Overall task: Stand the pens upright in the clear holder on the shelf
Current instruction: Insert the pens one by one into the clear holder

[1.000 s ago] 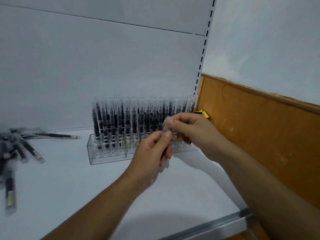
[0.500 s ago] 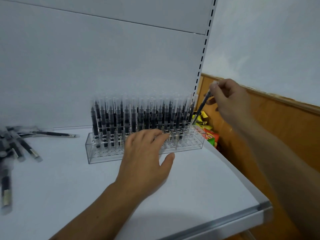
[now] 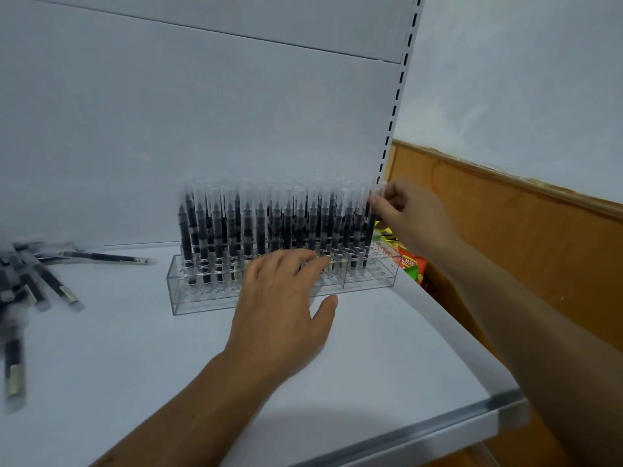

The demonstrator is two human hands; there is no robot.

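- Right end of the holder (image 3: pixel 199 303): the right hand (image 3: pixel 409 219) pinches a pen (image 3: pixel 371 232) by its clear cap, thumb and fingertips closed on the top.
- That pen is close to upright, its long axis near vertical and the cap leaning slightly right. Its lower end is down among the last holes, but I can't tell whether it is fully seated.
- The left hand (image 3: pixel 283 308) is flat with fingers straight and spread, gripping nothing. The fingertips touch the holder's front near the middle, apparently steadying it.
- Upright pens pack the holder's back rows, while the front holes and the far right corner look free.
- Loose pens (image 3: pixel 50 284) lie flat on the shelf (image 3: pixel 135 365), fanned out well apart from the holder, off to the left.
- My call is that this pen needs a straight push down its own axis, directly below the right hand. For the next pick, the left hand is the nearer one to the pile, which lies left of both hands.
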